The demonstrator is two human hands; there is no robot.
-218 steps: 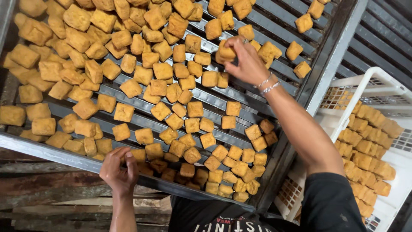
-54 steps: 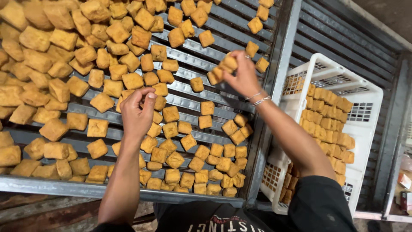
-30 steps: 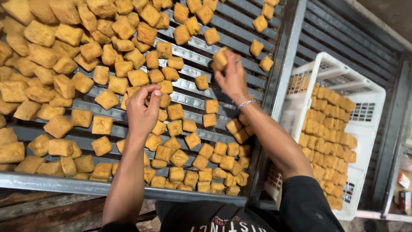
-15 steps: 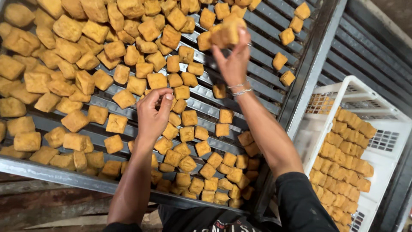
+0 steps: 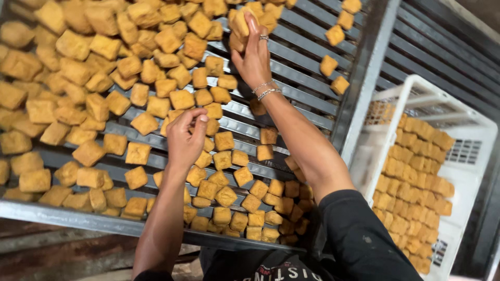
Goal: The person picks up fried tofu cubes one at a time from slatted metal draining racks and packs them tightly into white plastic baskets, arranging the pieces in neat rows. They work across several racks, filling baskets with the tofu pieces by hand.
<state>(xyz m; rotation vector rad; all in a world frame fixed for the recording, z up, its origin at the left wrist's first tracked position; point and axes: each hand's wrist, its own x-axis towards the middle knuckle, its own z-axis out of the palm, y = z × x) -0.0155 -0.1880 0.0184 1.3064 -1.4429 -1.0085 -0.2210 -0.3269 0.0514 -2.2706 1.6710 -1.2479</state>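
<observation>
Since half a second ago the right hand [image 5: 253,57] has reached further up the slatted metal rack [image 5: 312,49], and it now pinches a small stack of fried tofu squares [image 5: 238,28] between thumb and fingers near the rack's top edge. Lower down, the left hand [image 5: 186,136] has stayed over the middle of the rack, fingers curled together around the tofu pieces [image 5: 208,112] there; whether it actually grips one cannot be told. A white plastic crate [image 5: 471,122] stands to the right of the rack, holding neat rows of golden tofu blocks [image 5: 416,182]. Its far corner is cut off by the frame edge. White lettering on the person's dark shirt [image 5: 284,273] is cut off at the bottom.
</observation>
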